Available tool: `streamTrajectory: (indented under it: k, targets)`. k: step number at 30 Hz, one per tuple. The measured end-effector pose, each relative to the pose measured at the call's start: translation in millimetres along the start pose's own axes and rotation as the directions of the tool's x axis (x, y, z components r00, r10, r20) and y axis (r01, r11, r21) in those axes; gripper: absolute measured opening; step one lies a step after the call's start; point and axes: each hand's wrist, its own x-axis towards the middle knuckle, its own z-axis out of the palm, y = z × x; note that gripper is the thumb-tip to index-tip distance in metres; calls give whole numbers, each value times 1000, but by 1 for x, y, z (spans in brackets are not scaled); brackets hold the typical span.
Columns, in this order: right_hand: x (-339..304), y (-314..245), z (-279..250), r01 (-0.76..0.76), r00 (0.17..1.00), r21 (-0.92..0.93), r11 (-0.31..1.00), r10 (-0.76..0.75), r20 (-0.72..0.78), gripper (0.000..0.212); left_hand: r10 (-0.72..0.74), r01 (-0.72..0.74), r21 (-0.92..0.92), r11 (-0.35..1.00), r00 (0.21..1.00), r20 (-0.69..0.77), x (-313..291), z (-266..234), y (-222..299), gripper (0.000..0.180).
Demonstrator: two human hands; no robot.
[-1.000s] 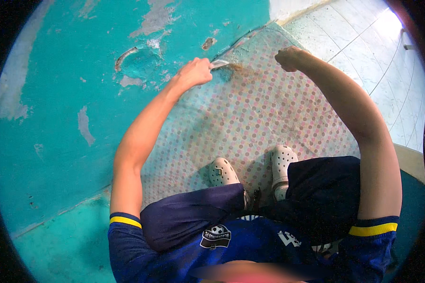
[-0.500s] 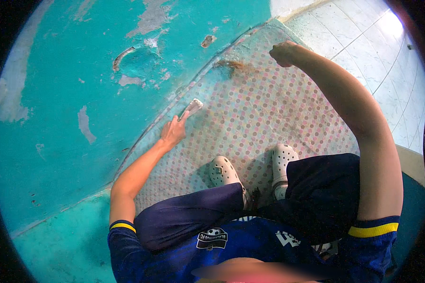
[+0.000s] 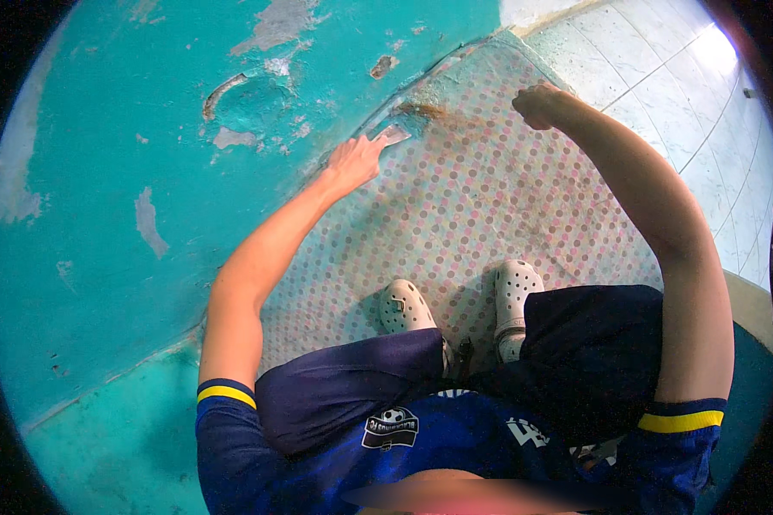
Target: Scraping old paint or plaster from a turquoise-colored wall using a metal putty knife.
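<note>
My left hand (image 3: pixel 355 163) is closed round the handle of a putty knife (image 3: pixel 396 135). Its pale, flat blade points far and right, close to where the dotted sheet (image 3: pixel 455 206) meets the teal wall (image 3: pixel 172 129). Just beyond the blade is a brown smudge (image 3: pixel 425 112) on the sheet. Out to the right, my right hand (image 3: pixel 537 105) is closed, its fingers curled over the sheet's far right side. I cannot make out whether anything is inside those fingers.
Teal paint on the wall is chipped, with grey patches (image 3: pixel 150 225) and a curved gouge (image 3: pixel 223 96). My pale clogs (image 3: pixel 406 306) stand on the sheet. White floor tiles (image 3: pixel 661 94) lie beyond it at the far right.
My left hand has moved far and to the right with the putty knife, along the sheet's wall-side edge. My right hand has shifted slightly to the right, still closed.
</note>
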Motion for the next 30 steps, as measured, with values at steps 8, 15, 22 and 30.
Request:
streamTrajectory:
  k: [8,15,22,30]
  targets:
    - [-11,-28,-27,54,999,10,999,-54,0,32,-174,177,-46,983,983,52,-61,5,-24,45]
    - [-3,-22,-5,72,996,5,997,-72,49,29,-156,159,-15,987,982,101,-82,24,-37,53]
    - [-27,-19,-4,49,997,19,999,-50,51,22,-127,126,17,992,977,169,-36,17,-44,56]
    - [-24,-34,-15,63,998,-23,998,-64,-26,31,-102,102,9,995,987,123,-54,27,-24,64]
